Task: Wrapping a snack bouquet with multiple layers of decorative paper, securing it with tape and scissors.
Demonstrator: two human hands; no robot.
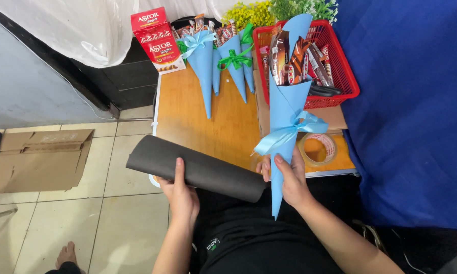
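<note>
while left hand (182, 189) grips black roll (195, 167), right hand (288, 177) holds cone (285, 109).

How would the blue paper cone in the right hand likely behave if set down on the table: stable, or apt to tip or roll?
The blue cone probably cannot stand: it narrows to a point. With snack bars filling its wide mouth, it looks top-heavy. Laid flat, it would likely roll in a curve. The right hand holds it below the ribbon bow.

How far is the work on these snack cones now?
Done: three blue cones with bows lie on the wooden table. In hand: the right hand holds a filled blue cone tied with a ribbon; the left hand holds a rolled black sheet. Left: loose snack bars in the red basket.
</note>
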